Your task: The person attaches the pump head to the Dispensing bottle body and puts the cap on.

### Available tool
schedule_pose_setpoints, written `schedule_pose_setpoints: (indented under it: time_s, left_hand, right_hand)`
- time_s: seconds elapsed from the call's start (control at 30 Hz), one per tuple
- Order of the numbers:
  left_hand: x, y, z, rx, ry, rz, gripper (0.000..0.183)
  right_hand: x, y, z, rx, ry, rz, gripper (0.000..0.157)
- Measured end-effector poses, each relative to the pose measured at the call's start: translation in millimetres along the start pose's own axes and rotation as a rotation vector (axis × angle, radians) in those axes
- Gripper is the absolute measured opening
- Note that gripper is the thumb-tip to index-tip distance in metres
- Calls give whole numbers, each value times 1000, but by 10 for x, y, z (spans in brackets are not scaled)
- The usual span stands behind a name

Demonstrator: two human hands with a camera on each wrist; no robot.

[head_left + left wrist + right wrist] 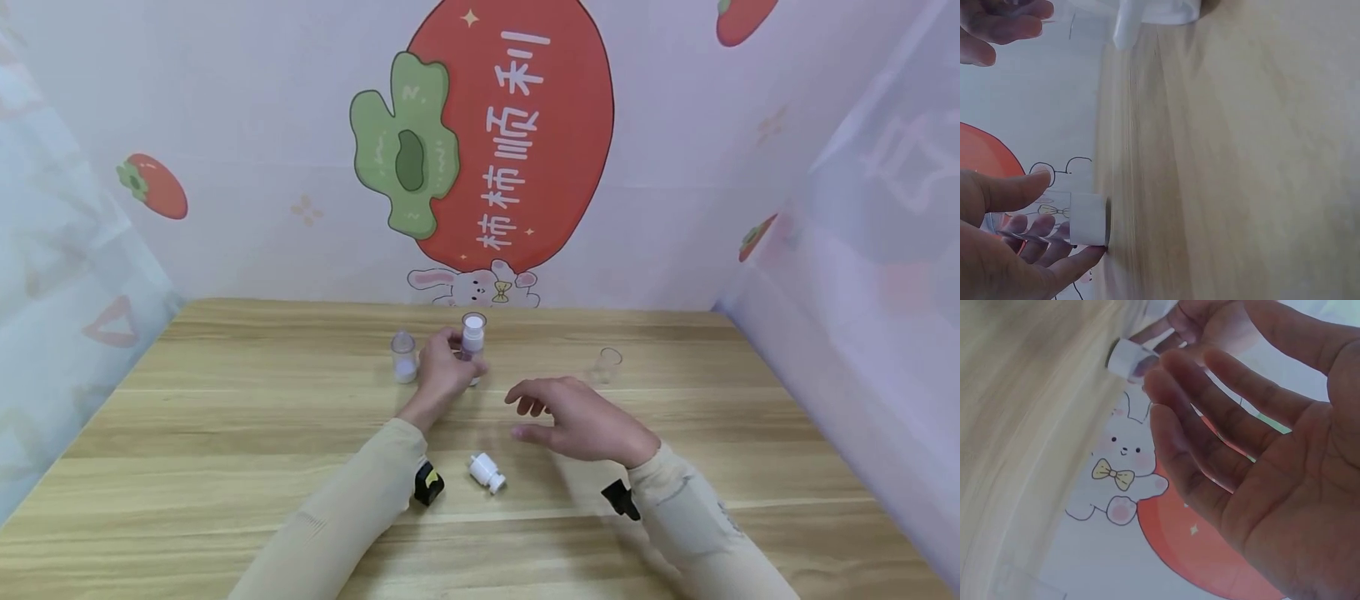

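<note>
My left hand (444, 367) grips a small clear bottle with a white base (1089, 219) and a white top (473, 332). The bottle stands upright at the back of the table. Thumb and fingers lie on either side of its clear wall in the left wrist view. My right hand (581, 418) hovers to the right of it, holding nothing, with its fingers (1222, 412) loosely bent and spread. On the table nearer the front, between the forearms, a white pump head (487, 472) lies on its side.
Just left of my left hand stands a second clear bottle (404, 358) with a white bottom and pointed top. A transparent cap or cup (609, 358) sits at the back right of the wooden table (247, 433). Printed cloth walls (247, 108) close in the back and sides.
</note>
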State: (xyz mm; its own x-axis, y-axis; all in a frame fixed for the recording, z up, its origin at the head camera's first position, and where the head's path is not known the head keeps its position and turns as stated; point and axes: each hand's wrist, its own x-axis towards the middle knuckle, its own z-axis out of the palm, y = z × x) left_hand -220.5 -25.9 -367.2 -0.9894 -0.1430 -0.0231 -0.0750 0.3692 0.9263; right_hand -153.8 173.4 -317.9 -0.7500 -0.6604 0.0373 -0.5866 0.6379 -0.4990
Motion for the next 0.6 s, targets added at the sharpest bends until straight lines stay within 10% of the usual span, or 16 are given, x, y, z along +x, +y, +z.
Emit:
schedule_pose_setpoints:
  time_s: [0.6]
  left_hand:
    - [-238, -34, -199, 33, -47, 79, 67]
  right_hand:
    - [84, -101, 293, -79, -15, -11, 38]
